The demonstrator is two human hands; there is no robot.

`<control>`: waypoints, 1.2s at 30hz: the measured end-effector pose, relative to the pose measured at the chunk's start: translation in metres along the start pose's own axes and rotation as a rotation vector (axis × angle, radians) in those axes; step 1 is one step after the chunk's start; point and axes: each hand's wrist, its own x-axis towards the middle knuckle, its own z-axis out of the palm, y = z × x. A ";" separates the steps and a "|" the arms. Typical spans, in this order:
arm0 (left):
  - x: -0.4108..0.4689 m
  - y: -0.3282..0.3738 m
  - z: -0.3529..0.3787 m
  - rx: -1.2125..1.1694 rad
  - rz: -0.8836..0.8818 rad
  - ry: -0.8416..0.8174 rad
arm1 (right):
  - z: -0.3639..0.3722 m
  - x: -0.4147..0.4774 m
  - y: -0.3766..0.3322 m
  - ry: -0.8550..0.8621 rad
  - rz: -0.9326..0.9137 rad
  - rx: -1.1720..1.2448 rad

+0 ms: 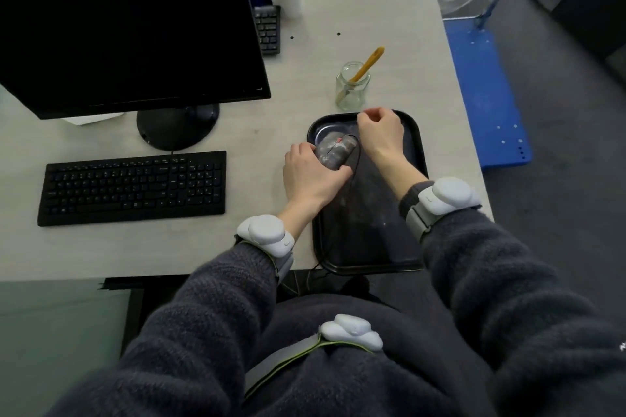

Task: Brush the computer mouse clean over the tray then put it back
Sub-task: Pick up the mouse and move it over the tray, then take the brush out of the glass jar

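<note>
While the left hand (310, 176) grasps the dusty rounded mouse (335, 152), the right hand (381, 132) pinches its thin cable (356, 166).

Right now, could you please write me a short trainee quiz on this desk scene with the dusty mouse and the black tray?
1. True or false: the yellow-handled brush stands in the clear glass jar.
2. Which hand grips the dusty grey computer mouse? A) left hand B) right hand C) neither
3. Fill in: the mouse is held over the black rectangular ____.

Key:
1. True; nobody holds the brush yet.
2. A; the left hand holds the mouse, while the right hand pinches its thin black cable.
3. Tray; the black tray lies on the pale desk, right of the black keyboard.
</note>
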 end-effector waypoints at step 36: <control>0.017 0.029 0.010 0.098 -0.004 -0.008 | 0.003 0.068 -0.048 0.066 -0.204 -0.027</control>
